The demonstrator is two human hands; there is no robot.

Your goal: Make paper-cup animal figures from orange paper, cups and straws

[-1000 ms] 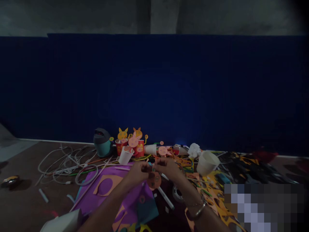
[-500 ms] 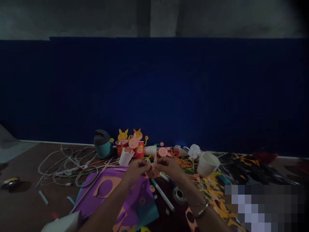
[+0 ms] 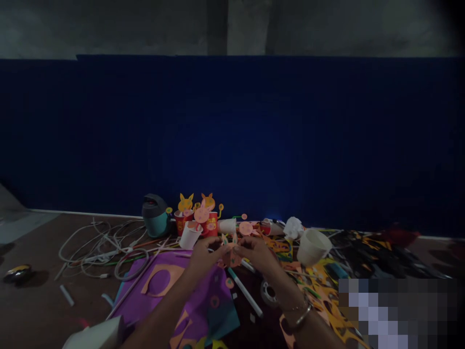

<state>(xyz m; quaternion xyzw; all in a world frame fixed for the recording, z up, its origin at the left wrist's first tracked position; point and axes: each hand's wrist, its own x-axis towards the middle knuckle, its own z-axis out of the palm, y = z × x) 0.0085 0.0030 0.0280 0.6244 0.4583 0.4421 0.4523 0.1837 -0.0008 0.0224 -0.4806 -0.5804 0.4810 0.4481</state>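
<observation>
Between both hands is a peach paper animal face [image 3: 233,258] with two upright ears and small green marks. My left hand [image 3: 206,256] pinches its left side, and my right hand [image 3: 257,253] pinches its right side. The fingertips cover part of the face's edges. Just beyond the hands stand a white paper cup [image 3: 190,236] with a pink rabbit face [image 3: 202,213] and red cups [image 3: 183,224] topped by orange animal faces [image 3: 186,203]. Below the hands, a white stick-like tube [image 3: 247,294] with a teal end lies near a small peach disc [image 3: 229,283].
Purple sheets [image 3: 174,278] and a peach sheet with a round hole [image 3: 147,286] lie at left. Tangled white cables [image 3: 87,249] and a teal container [image 3: 156,224] are farther left. A roll of tape [image 3: 268,292], orange scraps [image 3: 327,300] and a white tub [image 3: 313,248] are right.
The paper face has tipped upright and turned more toward me, so its ears and green marks show more clearly. Both hands have stayed almost in place, still pinching it.
</observation>
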